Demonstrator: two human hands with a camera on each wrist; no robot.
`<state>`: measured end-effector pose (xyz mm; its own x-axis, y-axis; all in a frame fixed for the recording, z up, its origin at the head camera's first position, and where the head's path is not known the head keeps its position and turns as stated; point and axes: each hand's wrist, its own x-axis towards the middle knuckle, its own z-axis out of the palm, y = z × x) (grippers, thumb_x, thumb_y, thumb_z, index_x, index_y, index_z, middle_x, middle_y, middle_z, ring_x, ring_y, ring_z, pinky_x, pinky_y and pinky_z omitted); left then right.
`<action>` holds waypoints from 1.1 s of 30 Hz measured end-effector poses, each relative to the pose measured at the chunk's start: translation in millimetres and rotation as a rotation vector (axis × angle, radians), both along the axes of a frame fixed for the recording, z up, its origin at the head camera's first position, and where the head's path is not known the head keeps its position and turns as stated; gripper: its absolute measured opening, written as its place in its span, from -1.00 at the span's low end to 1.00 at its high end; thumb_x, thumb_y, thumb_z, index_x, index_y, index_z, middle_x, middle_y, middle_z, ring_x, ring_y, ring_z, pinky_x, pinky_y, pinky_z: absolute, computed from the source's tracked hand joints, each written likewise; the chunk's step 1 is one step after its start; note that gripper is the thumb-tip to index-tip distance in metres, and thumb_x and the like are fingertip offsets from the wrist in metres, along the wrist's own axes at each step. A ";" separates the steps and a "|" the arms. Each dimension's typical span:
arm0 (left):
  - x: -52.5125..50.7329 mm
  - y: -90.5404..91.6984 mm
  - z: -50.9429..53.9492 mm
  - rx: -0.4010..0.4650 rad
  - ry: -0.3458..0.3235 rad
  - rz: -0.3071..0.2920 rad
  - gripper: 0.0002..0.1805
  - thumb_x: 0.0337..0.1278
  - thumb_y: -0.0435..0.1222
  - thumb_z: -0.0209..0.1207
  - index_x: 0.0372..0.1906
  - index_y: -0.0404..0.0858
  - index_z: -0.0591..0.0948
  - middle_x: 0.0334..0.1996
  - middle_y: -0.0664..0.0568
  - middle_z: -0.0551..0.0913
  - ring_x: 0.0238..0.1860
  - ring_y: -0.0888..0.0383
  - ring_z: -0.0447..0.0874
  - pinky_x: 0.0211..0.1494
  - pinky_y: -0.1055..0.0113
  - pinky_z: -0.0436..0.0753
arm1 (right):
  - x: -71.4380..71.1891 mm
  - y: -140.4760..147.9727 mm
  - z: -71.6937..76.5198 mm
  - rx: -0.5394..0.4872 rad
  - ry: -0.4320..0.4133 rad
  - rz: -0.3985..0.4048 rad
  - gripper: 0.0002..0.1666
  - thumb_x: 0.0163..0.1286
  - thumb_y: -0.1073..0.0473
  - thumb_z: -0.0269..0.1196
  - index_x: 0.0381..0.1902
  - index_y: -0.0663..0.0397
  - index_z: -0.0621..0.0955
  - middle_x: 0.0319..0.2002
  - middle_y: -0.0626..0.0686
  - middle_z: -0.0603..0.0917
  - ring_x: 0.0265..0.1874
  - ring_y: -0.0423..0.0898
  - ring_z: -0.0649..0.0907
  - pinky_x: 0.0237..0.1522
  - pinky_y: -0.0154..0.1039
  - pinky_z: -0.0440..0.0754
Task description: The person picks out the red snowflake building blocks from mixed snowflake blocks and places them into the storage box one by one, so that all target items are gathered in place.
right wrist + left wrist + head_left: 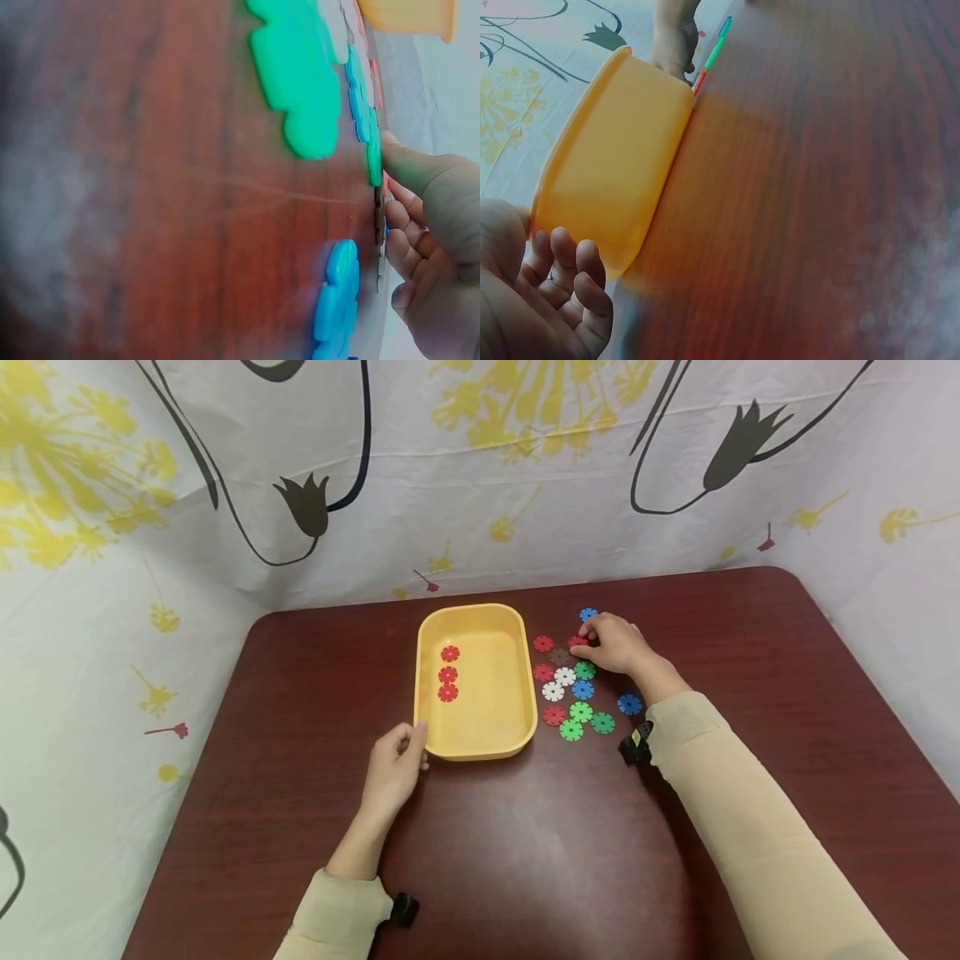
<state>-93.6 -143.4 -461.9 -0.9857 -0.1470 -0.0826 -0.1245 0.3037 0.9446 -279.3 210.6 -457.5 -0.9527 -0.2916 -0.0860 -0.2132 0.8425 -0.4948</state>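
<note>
My left hand (393,764) holds the near left corner of a yellow plastic tray (480,752), thumb at the rim and curled fingers by the outer wall, as the left wrist view (562,289) shows. Inside the tray, three red notched discs (447,675) lie in a column. To its right, my right hand (618,645) has thumb and fingertips around a red notched disc (577,642) on the table; the fingers partly cover it. Beyond those fingertips lies a blue disc (588,613), and a brown disc (559,656) is just left of the thumb.
Several more flat discs in red, white (553,692), green (603,722) and blue (629,704) are scattered between the tray and my right forearm. All sit on a dark reddish wooden table (487,852). A patterned cloth (480,527) hangs behind the table's far edge.
</note>
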 end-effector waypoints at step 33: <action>0.0 -0.6 -0.2 -0.010 0.007 -0.007 -0.58 0.51 -0.09 0.11 -0.48 -0.27 0.53 -0.60 -0.05 0.56 -0.51 0.04 0.61 -0.34 0.26 0.70 | -0.9 3.9 0.2 0.015 0.032 0.057 -0.52 0.42 0.04 0.35 0.11 0.29 0.61 0.00 0.28 0.61 -0.01 0.18 0.59 0.04 0.14 0.58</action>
<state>-93.6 -144.0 -462.1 -0.9872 -0.1413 -0.0740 -0.1156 0.3142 0.9423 -280.2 214.5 -457.3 -0.9369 -0.3442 -0.0608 -0.2762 0.8357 -0.4746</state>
